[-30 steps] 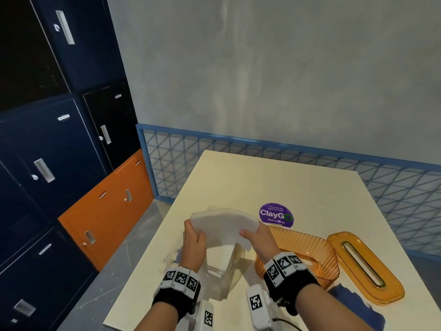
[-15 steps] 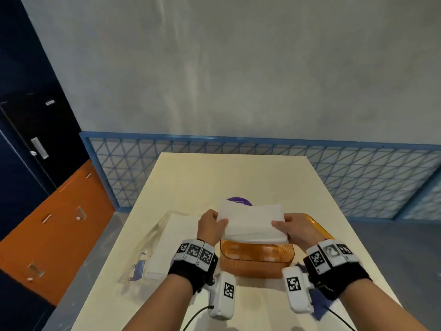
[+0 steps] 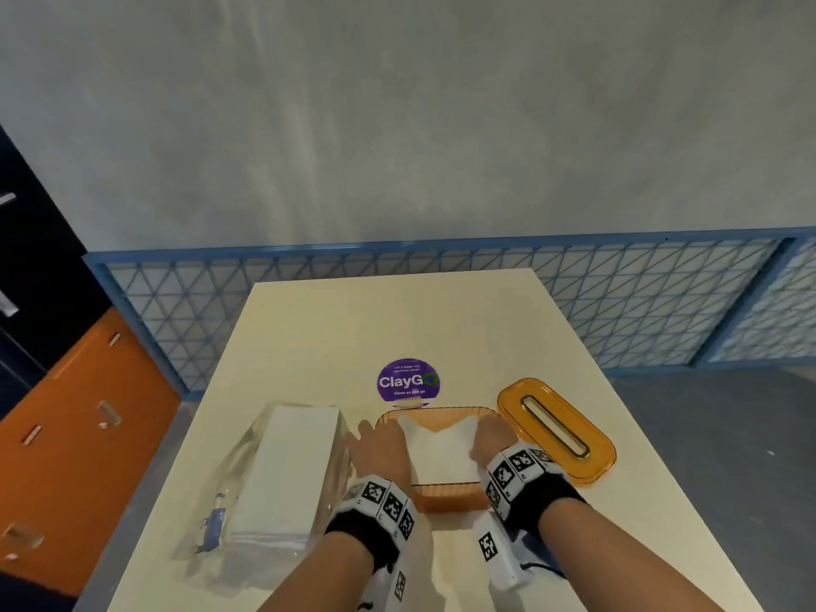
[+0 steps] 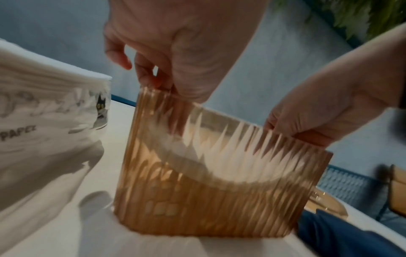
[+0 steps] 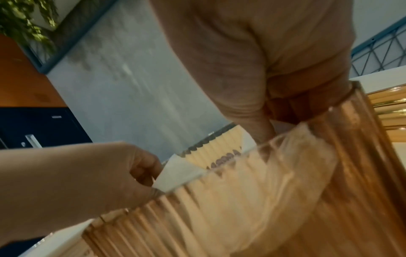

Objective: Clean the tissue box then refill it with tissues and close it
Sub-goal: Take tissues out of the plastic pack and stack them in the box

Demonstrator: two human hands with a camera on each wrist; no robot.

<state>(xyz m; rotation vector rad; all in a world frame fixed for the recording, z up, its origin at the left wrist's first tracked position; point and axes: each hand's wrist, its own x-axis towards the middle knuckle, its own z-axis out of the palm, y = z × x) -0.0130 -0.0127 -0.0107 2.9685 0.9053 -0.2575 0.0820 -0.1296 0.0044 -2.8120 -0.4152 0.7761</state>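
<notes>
Both hands are down in the orange tissue box (image 3: 446, 496) right now. Left hand (image 3: 380, 450) is at the left end of the box, fingers reaching down past the rim and closed on that end of the tissues (image 3: 439, 448), as the right wrist view shows. Right hand (image 3: 493, 439) is at the other end doing the same thing, fingers tucked inside the box and pinching the right end of the stack. From the left wrist view you can see through the ribbed wall that the stack sags in the middle like a smile, both ends held up near the rim, so it's partway in and not lying flat on the bottom.

Box sits on the cream table (image 3: 397, 320) right in front of me, open on top. Its lid (image 3: 556, 428), the orange one with the slot in it, lies flat on the table just to the right of the box, near my right wrist. On the left, just beside the box, is the clear plastic pack (image 3: 282, 474) with more white tissues in it, lying on its side. Just behind the box there's a round purple sticker (image 3: 408, 380) on the table that says ClayGo. A bit of dark blue cloth (image 4: 342, 233) lies on the table by the near right corner of the box.
</notes>
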